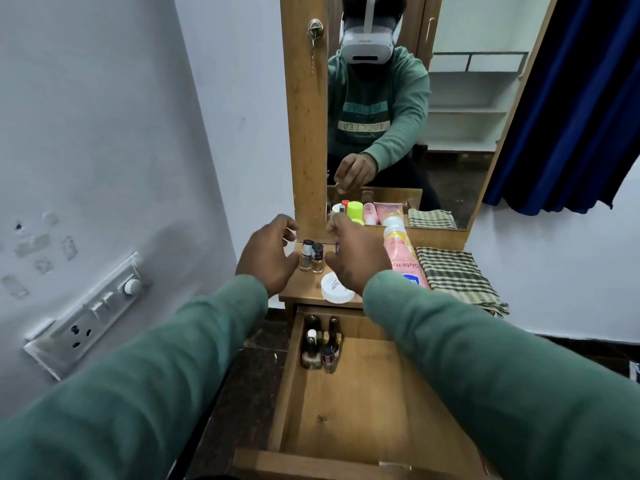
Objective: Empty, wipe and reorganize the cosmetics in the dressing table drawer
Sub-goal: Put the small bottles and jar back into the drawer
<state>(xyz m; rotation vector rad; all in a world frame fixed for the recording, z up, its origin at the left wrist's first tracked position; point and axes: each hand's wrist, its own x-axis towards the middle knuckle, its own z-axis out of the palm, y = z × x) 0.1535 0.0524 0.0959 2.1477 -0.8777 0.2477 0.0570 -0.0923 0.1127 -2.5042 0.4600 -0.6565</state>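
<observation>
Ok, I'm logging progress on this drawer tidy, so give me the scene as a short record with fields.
drawer: pulled open, floor mostly bare wood
in drawer: nail polish cluster, back left corner
tabletop: two upright nail polish bottles, white jar, pink lotion bottle lying down, folded checked cloth at right
left hand: open, fingers curved beside the two bottles
right hand: fingers curled above the tabletop; whether it holds anything is unclear
</observation>
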